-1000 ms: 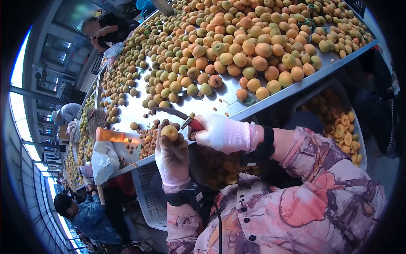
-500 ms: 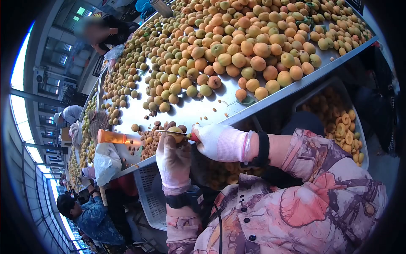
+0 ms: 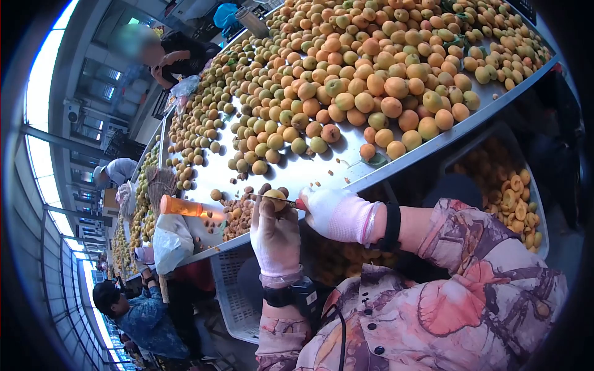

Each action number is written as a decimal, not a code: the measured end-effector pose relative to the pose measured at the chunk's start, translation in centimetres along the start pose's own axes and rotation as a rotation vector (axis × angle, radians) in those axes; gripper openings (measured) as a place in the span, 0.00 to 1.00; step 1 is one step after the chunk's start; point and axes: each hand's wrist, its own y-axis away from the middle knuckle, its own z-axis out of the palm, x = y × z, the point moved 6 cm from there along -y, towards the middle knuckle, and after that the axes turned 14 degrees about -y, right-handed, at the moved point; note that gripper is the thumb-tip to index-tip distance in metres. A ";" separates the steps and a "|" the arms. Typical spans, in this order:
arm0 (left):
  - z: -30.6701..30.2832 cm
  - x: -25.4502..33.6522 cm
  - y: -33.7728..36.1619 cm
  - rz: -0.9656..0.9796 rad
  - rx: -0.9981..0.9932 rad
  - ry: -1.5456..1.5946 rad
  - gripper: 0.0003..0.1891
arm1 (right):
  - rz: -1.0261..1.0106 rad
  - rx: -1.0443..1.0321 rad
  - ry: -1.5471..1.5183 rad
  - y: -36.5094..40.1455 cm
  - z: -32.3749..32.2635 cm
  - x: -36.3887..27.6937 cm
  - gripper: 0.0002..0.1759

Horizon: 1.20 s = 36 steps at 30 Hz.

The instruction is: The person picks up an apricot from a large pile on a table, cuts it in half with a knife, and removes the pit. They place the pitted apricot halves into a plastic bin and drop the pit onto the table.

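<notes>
In a white glove, my left hand (image 3: 275,238) holds up an apricot (image 3: 275,200) between its stained fingertips. My right hand (image 3: 331,211), also gloved, is wrapped round the red handle of a knife (image 3: 301,204). The knife's thin blade crosses the apricot and points left. Just beyond my left fingers, a pile of brown apricot pits (image 3: 238,221) lies at the metal table's edge. Whole apricots (image 3: 371,80) cover much of the table (image 3: 346,148) ahead of both hands.
Below the table, a crate (image 3: 547,238) of split apricots stands at right and a white basket (image 3: 235,297) below my left hand. An orange cup (image 3: 180,206), a white bag (image 3: 172,241) and a brush (image 3: 162,182) sit at left. Co-workers (image 3: 139,315) are along the left.
The whole view has shifted, so the table and my hands appear further right and slightly lower. The apricot and knife stay in my hands, with the blade still across the fruit.
</notes>
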 end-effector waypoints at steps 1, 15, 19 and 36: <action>0.1 0.2 0.1 0.038 -0.022 -0.051 0.24 | -0.013 -0.002 -0.009 -0.1 0.1 0.2 0.15; 1.4 1.7 0.3 0.209 0.063 -0.610 0.25 | -0.066 0.056 -0.049 -0.4 0.9 1.2 0.12; 0.7 0.9 0.1 0.115 0.029 -0.185 0.28 | -0.100 0.056 -0.009 -0.3 0.9 0.4 0.13; 0.1 3.7 0.7 0.151 0.091 -0.588 0.24 | -0.329 0.447 -0.433 -0.3 -2.2 -0.6 0.08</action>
